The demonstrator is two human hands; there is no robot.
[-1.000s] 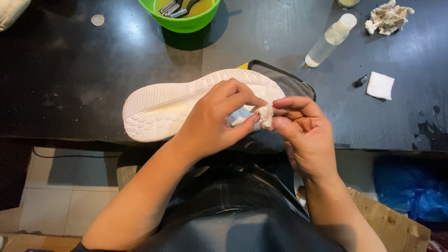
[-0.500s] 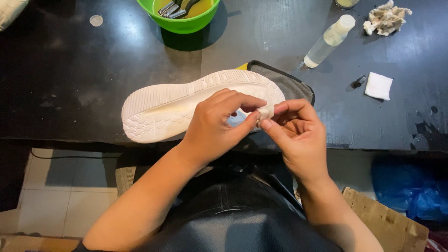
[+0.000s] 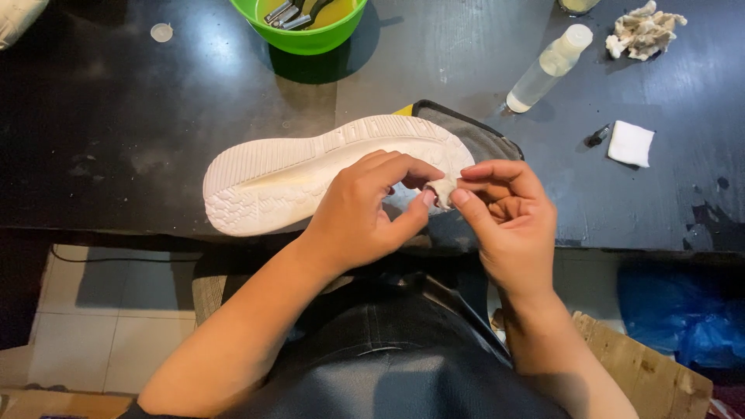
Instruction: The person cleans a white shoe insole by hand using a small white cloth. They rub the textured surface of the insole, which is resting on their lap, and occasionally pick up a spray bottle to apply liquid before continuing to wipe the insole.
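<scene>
Small white cotton wad [image 3: 443, 188], pinched between fingers of left hand [image 3: 365, 213] and right hand [image 3: 508, 221] at the desk's [image 3: 116, 140] near edge, sits beside the sole-up white shoe [image 3: 310, 167], apparently for wiping.

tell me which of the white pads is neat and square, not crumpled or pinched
The flat square pad lying alone on the table at the right. The one at the top right is a crumpled clump, and the small one is pinched between both hands.
</scene>
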